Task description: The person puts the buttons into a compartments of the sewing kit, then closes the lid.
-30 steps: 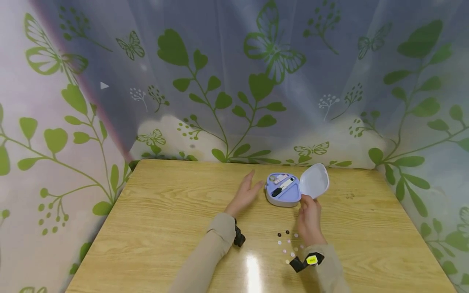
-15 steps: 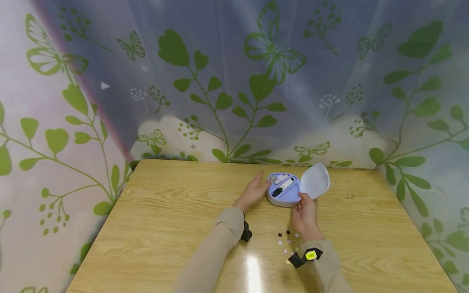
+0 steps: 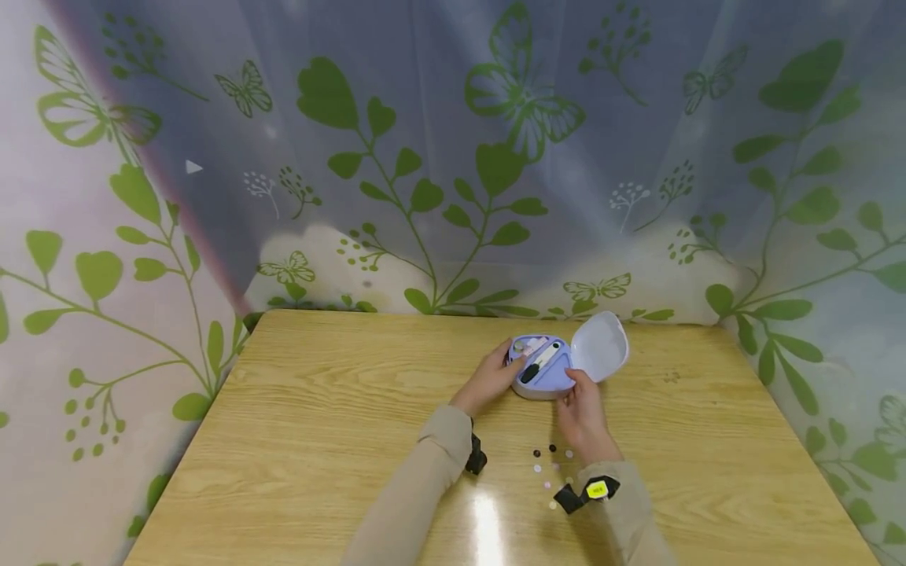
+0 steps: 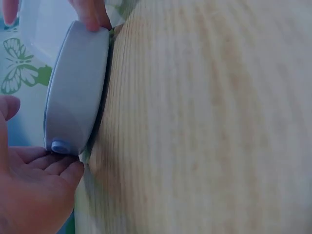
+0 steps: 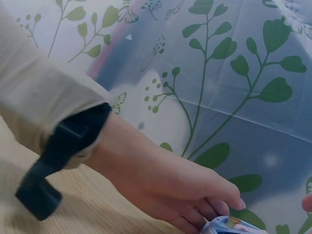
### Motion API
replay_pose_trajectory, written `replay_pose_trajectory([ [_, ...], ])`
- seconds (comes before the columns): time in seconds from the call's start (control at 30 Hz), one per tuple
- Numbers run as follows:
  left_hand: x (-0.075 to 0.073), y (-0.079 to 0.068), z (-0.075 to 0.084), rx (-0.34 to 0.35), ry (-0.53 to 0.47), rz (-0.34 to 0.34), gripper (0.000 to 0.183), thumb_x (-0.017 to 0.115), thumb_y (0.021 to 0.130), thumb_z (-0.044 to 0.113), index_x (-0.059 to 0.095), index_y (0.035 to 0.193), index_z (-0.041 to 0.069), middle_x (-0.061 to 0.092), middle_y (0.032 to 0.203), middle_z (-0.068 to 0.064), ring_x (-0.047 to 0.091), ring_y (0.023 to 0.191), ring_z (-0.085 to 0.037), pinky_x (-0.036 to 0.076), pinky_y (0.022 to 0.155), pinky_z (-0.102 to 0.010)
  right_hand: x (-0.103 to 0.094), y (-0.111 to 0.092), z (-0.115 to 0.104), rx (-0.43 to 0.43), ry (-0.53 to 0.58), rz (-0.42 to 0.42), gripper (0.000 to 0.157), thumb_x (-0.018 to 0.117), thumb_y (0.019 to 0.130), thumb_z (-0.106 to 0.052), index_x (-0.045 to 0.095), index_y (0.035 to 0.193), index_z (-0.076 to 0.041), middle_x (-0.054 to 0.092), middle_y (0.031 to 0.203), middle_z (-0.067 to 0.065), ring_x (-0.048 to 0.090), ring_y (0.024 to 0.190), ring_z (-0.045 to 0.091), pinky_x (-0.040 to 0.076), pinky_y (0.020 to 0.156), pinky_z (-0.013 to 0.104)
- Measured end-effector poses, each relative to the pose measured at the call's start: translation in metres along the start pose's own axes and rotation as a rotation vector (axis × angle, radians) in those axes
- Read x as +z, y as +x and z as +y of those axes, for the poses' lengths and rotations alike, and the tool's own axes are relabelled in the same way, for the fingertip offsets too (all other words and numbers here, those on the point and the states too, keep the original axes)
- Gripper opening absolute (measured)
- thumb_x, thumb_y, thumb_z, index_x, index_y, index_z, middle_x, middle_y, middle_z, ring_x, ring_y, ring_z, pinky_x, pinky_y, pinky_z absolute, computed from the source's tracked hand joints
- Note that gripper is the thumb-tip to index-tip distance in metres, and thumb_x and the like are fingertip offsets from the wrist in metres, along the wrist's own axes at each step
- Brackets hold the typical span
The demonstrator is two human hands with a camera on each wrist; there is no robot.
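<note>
A small lilac storage box [image 3: 559, 382] with a white hinged lid [image 3: 602, 346] standing open is between my two hands. Compartments in it hold a black-and-white tool [image 3: 542, 362] and small pale items [image 3: 534, 344]. At the box's left end, my left hand [image 3: 488, 380] grips it, thumb over the rim and fingers at the outer wall by the lilac catch [image 4: 61, 146]. My right hand [image 3: 586, 413] pinches the front right edge beside the lid, thumb on the rim and fingers below. In the left wrist view, the right fingers [image 4: 90, 13] hold the box's other end.
Several small buttons, among them a black button [image 3: 552, 448] and a white button [image 3: 537, 468], lie on the wooden table [image 3: 318, 424] near my right wrist. A patterned curtain [image 3: 425, 157] hangs along the table's back edge.
My left hand has moved right to the box and taken hold of its left end. The right hand has shifted slightly left along the front edge, its thumb now over the rim.
</note>
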State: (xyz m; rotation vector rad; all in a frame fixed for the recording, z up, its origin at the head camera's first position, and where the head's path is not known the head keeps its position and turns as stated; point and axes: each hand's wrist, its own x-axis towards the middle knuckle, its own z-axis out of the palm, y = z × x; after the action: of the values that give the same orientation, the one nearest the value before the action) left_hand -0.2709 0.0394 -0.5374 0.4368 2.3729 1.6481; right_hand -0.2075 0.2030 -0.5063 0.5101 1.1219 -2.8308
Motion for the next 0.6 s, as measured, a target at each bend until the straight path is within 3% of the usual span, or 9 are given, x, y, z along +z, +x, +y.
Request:
replay_pose_trajectory([
  [0.1, -0.002, -0.008, 0.003, 0.027, 0.009, 0.019, 0.064, 0.047, 0.105, 0.031, 0.025, 0.154, -0.005, 0.031, 0.158, -0.019, 0.028, 0.146, -0.028, 0.028, 0.121, -0.040, 0.011, -0.009, -0.003, 0.012, -0.012, -0.013, 0.068, 0.023, 0.101, -0.001, -0.018, 0.155, -0.006, -0.018, 0.165, -0.002, -0.014, 0.147, 0.006, -0.011, 0.120, 0.023],
  [0.2, -0.002, -0.015, 0.004, 0.036, 0.026, 0.040, 0.064, 0.048, 0.105, 0.030, 0.026, 0.153, -0.006, 0.032, 0.157, -0.020, 0.029, 0.145, -0.029, 0.028, 0.120, -0.041, 0.011, -0.008, -0.001, 0.002, -0.048, -0.036, 0.072, 0.020, 0.097, 0.008, -0.021, 0.154, -0.007, -0.021, 0.163, -0.001, -0.017, 0.145, 0.007, -0.012, 0.119, 0.022],
  [0.3, -0.003, -0.021, 0.006, 0.020, 0.030, 0.046, 0.065, 0.048, 0.105, 0.031, 0.026, 0.153, -0.006, 0.031, 0.157, -0.020, 0.029, 0.146, -0.029, 0.028, 0.120, -0.042, 0.010, -0.007, 0.002, -0.022, -0.135, -0.031, 0.076, 0.021, 0.093, 0.015, -0.017, 0.156, -0.008, -0.014, 0.163, 0.003, -0.005, 0.143, 0.010, 0.004, 0.117, 0.016],
  [0.4, -0.005, -0.028, 0.007, 0.016, 0.026, 0.058, 0.064, 0.049, 0.104, 0.031, 0.027, 0.153, -0.006, 0.031, 0.157, -0.021, 0.029, 0.145, -0.030, 0.028, 0.120, -0.043, 0.009, -0.005, 0.004, -0.020, -0.228, -0.027, 0.077, 0.023, 0.092, 0.016, -0.010, 0.157, -0.008, -0.006, 0.163, 0.006, 0.004, 0.141, 0.013, 0.013, 0.113, 0.015],
  [0.6, -0.010, -0.039, 0.003, 0.036, 0.094, 0.105, 0.061, 0.051, 0.103, 0.028, 0.033, 0.149, -0.008, 0.039, 0.152, -0.023, 0.034, 0.143, -0.031, 0.031, 0.119, -0.042, 0.008, -0.002, 0.007, -0.013, -0.316, -0.099, 0.078, 0.025, 0.091, 0.017, -0.013, 0.156, -0.004, -0.009, 0.165, 0.012, -0.008, 0.149, 0.021, -0.007, 0.123, 0.031],
])
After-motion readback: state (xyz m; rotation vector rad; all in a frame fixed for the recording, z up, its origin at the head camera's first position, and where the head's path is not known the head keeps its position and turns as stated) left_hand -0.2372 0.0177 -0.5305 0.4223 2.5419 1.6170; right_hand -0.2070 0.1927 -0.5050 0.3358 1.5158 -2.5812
